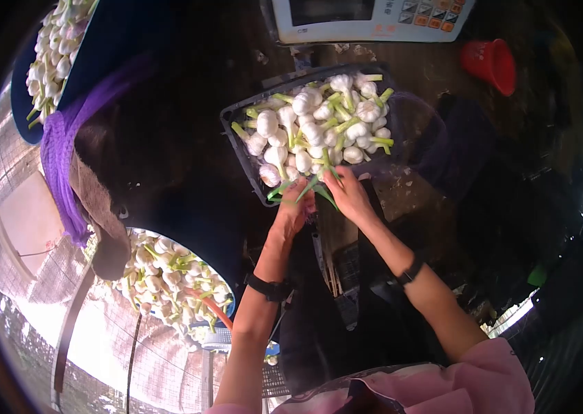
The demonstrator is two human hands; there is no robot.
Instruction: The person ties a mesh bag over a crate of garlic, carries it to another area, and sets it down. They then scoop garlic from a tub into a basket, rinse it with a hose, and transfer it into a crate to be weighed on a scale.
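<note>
A dark plastic crate point(248, 160) heaped with white garlic bulbs point(305, 103) with cut green stems lies in front of me. My left hand point(294, 205) is closed at the crate's near edge on a thin green strip point(310, 188), with a bit of purple mesh point(310, 208) beside its fingers. My right hand point(348, 196) pinches the same strip a little to the right, fingertips right at the nearest bulbs. Loops and a loose end of the strip stick out around both hands. The fingers partly hide one another.
A weighing scale point(374, 31) stands behind the crate, with a red cup point(490, 63) to its right. Blue-rimmed tubs of garlic bulbs point(167, 276) sit at left, near and far. Purple netting point(64, 159) and a brown cloth point(102, 207) hang between them.
</note>
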